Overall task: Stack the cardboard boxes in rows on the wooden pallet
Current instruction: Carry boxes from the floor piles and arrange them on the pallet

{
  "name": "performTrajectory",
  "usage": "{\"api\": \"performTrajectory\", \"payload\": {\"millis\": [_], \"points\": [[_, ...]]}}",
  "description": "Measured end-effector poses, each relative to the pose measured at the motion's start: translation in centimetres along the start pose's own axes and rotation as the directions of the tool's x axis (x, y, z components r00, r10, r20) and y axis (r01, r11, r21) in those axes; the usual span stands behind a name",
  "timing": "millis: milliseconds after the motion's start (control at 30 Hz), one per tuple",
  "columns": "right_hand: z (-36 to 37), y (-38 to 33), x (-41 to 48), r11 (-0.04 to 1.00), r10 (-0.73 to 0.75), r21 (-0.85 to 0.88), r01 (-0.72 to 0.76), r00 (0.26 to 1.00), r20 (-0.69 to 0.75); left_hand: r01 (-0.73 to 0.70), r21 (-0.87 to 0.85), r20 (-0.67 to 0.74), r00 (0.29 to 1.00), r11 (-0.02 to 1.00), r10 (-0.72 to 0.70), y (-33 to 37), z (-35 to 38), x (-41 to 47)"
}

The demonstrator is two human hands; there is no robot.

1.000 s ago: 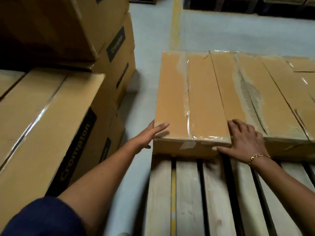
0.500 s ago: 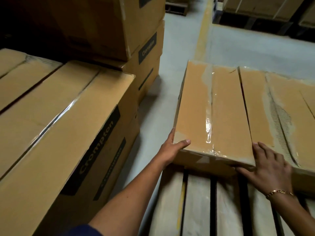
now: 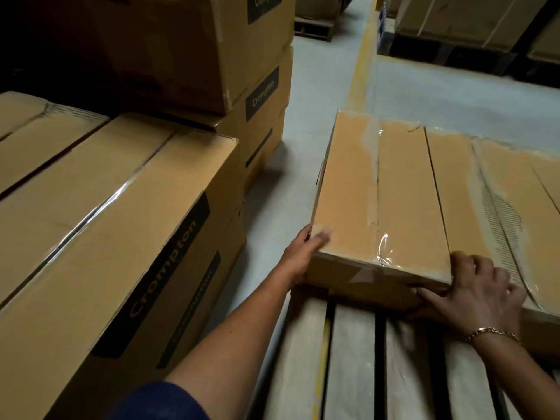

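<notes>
A flat taped cardboard box lies at the left end of the wooden pallet, beside a second flat box on its right. My left hand grips the first box's near left corner, thumb on top and fingers down its left side. My right hand holds the near right corner, fingers curled over the seam between the two boxes and thumb pressed on the front face. Bare pallet slats lie in front of the boxes.
Large Crompton cartons stand close on my left, with taller ones stacked behind them. A narrow strip of grey floor separates them from the pallet. A yellow floor line and more loaded pallets lie farther back.
My left hand closed around the box's near left corner from an open reach. My right hand's fingers curled over the near right corner. The view swung left and closer.
</notes>
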State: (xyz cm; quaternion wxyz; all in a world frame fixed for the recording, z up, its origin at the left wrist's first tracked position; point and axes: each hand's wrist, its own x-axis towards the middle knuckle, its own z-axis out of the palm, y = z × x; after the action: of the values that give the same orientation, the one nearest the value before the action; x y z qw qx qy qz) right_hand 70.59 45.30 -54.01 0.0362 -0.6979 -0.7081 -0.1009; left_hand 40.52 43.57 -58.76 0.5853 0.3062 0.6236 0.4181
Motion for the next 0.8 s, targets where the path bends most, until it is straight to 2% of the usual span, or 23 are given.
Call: {"api": "performTrajectory", "payload": {"millis": [67,133,200,333,433,600,800], "points": [[0.2,0.2,0.3,0.999,-0.036,0.033,0.035,0.999,0.022,0.100,-0.103,-0.051,0.993,0.990,-0.105,-1.4,-0.9,0.1],[1.1,0.6,0.6,0.995,-0.090,0.038,0.088,0.994,0.063,0.175,-0.071,-0.122,0.975,0.982,-0.183,-3.6,-1.6,0.7],[2.0,0.8,0.6,0.991,-0.123,0.055,0.119,0.989,0.087,0.227,-0.023,-0.125,0.965,0.974,-0.229,-5.5,-1.6,1.1],[2.1,0.7,0.6,0.989,-0.138,0.064,0.134,0.988,0.067,0.216,-0.093,-0.041,0.974,0.972,-0.221,-6.6,0.4,2.1],[1.7,0.7,0.9,0.986,-0.163,-0.016,0.165,0.983,0.078,0.184,-0.167,-0.053,0.979,0.969,-0.196,-7.5,1.3,3.0],[1.6,0.5,1.9,0.986,-0.155,-0.046,0.158,0.986,0.054,0.177,-0.183,-0.031,0.982,0.967,-0.186,-7.4,1.1,3.4],[1.4,0.1,2.2,0.986,-0.115,-0.109,0.128,0.987,0.114,0.168,-0.141,-0.018,0.985,0.976,-0.172,-7.2,0.7,3.9]]}}
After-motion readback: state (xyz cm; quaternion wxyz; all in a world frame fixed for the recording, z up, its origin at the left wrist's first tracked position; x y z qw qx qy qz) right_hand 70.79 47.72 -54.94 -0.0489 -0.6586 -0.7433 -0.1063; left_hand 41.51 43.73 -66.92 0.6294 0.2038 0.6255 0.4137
